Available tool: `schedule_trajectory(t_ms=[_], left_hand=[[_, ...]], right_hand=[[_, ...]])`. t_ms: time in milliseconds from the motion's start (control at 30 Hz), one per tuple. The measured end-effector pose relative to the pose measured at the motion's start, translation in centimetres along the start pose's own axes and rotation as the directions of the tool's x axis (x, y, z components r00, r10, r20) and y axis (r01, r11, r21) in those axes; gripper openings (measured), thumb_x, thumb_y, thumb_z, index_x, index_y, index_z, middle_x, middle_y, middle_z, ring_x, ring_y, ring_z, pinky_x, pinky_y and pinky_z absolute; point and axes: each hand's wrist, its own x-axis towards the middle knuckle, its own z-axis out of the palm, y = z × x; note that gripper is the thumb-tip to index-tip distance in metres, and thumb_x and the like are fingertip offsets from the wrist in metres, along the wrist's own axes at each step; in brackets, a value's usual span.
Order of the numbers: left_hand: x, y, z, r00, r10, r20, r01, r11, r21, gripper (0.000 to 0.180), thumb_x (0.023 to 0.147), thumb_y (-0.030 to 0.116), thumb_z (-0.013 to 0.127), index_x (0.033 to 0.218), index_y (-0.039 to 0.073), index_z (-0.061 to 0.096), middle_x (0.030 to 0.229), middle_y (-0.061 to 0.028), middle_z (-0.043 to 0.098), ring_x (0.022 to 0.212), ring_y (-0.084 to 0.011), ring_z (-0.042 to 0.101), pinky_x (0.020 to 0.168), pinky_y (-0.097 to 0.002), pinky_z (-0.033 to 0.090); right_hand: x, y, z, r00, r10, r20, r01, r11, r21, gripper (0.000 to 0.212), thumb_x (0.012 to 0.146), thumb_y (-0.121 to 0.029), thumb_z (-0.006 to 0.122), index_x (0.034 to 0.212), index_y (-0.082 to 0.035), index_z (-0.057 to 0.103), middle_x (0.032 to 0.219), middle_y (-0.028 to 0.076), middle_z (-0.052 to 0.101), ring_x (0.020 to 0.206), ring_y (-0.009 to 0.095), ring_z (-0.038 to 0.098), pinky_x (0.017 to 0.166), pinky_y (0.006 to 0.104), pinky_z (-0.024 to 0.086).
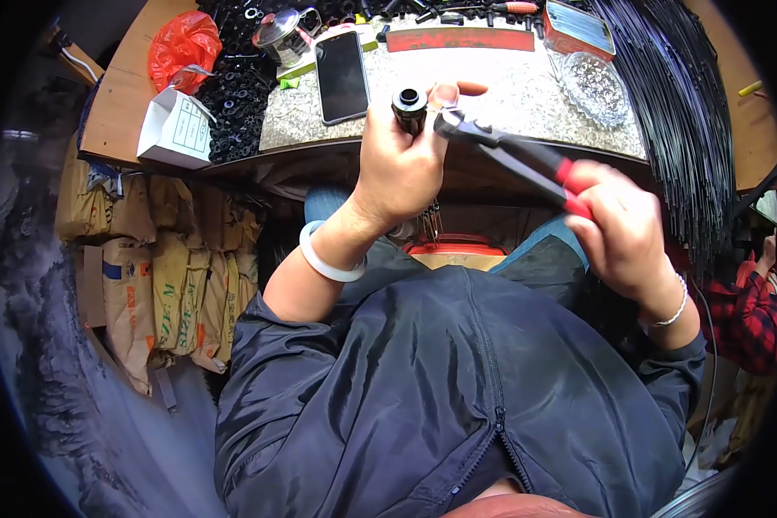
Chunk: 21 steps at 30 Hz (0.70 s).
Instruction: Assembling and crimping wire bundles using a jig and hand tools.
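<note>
My left hand grips a short black tubular part with its open end facing up, held just above the near edge of the workbench. My right hand is closed around the red handles of a pair of pliers. The dark jaws of the pliers reach left and meet the black part beside my left thumb. A white bangle sits on my left wrist and a thin bracelet on my right.
A black phone lies on the speckled bench top. A glass dish, a small metal teapot, a pile of black rings, a white box and a red bag surround it. Black rods hang right; sacks stack left.
</note>
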Motion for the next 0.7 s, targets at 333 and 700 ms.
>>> schedule_trajectory(t_ms=[333, 700], left_hand=[[-0.5, 0.2, 0.6, 0.995, 0.038, 0.096, -0.049, 0.993, 0.11, 0.035, 0.097, 0.025, 0.045, 0.101, -0.004, 0.064, 0.054, 0.0086, 0.041, 0.046, 0.0011, 0.033, 0.042, -0.0176, 0.023], [-0.5, 0.1, 1.1, 0.989, 0.003, 0.151, -0.015, 0.997, 0.079, 0.038, 0.096, 0.028, 0.048, 0.1, -0.005, 0.064, 0.055, 0.0093, 0.039, 0.049, 0.001, 0.03, 0.045, -0.0177, 0.02]], right_hand=[[-2.0, -0.9, 2.9, 0.974, 0.21, 0.082, -0.223, 0.948, 0.226, 0.065, 0.074, 0.0, 0.063, 0.132, 0.002, 0.034, 0.093, 0.018, 0.053, 0.076, 0.032, 0.056, 0.069, 0.035, 0.047], [-3.2, -0.1, 2.5, 0.842, 0.191, 0.504, -0.528, 0.481, 0.7, 0.076, 0.065, -0.006, 0.077, 0.129, -0.003, 0.035, 0.077, 0.006, 0.051, 0.062, 0.015, 0.054, 0.054, 0.0276, 0.044]])
